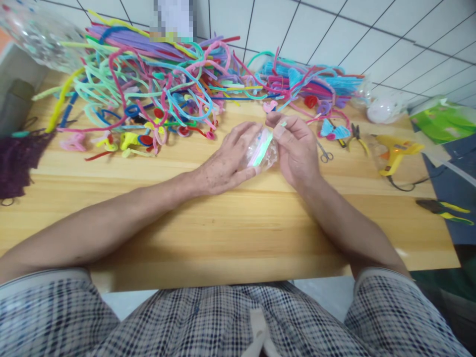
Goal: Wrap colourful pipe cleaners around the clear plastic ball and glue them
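My left hand [232,161] is wrapped round a small clear plastic bag [263,148] with a shiny, iridescent green and pink strip across it. The bag is held just above the middle of the wooden table. Close by on its right, my right hand [295,144] pinches a tiny pale green piece [283,124] between thumb and fingers. What else lies inside the bag is too blurred to make out. Beyond my hands, a small pink pipe-cleaner shape [269,106] lies at the edge of the heap.
Colourful pipe cleaners [148,84] are heaped along the tiled wall. On the right lie small scissors [326,154], pliers [359,141], a yellow glue gun [396,151] with its cord, and yellow-handled cutters [444,209] at the table edge. A green packet [442,121] stands at the back right.
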`<state>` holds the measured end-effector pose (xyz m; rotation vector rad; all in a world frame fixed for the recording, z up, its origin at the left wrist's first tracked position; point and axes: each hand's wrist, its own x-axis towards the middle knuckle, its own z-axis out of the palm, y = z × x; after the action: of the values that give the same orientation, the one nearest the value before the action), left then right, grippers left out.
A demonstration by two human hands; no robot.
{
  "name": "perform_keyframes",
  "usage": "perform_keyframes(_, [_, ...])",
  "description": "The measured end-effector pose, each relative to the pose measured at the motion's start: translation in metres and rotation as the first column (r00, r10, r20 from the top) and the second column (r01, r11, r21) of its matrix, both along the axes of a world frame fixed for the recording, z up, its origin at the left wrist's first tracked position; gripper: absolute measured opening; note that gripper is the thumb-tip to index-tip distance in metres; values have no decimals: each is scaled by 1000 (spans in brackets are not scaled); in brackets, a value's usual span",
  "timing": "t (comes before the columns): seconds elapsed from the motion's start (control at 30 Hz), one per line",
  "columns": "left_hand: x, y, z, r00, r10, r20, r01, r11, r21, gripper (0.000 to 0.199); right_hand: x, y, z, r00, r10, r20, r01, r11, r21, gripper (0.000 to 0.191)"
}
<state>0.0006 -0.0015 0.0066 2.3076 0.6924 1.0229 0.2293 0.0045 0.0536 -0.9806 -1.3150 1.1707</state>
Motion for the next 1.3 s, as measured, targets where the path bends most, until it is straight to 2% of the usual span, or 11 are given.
perform_keyframes(0.17, [2,0,-1,1000,-2,19,2,1000,-1,93,-1,3,-6,1000,-22,-5,22,996,-85,61])
perform_keyframes(0.3, [3,-2,1,999,14,33,-13,999,-53,91,0,5,-15,998,-2,-64,-3,997,-76,50])
perform_keyframes(0.4, [3,-4,2,999,25,30,-24,999,-29,88,-1,4,-19,997,-10,-79,5,998,-62,46])
perform_keyframes(0.57, [2,-6,1,999,38,0,-37,999,20,85,-4,0,-17,994,-24,-111,14,996,-91,47])
perform_keyframes(0.8, [2,-7,1,999,35,-2,-35,999,23,85,-6,-2,-14,983,-36,-178,18,995,-102,34])
perform_keyframes(1.03, [4,-6,-1,999,37,17,-38,997,62,84,-6,-1,-13,990,-72,-123,64,996,-69,35])
perform_keyframes(1.2, [5,-5,-4,999,46,20,-48,994,96,85,-10,-4,-11,975,-99,-199,82,993,-90,27])
perform_keyframes(1.3, [5,-5,-5,998,52,31,-55,994,94,84,-9,-5,-11,976,-103,-191,85,991,-103,25])
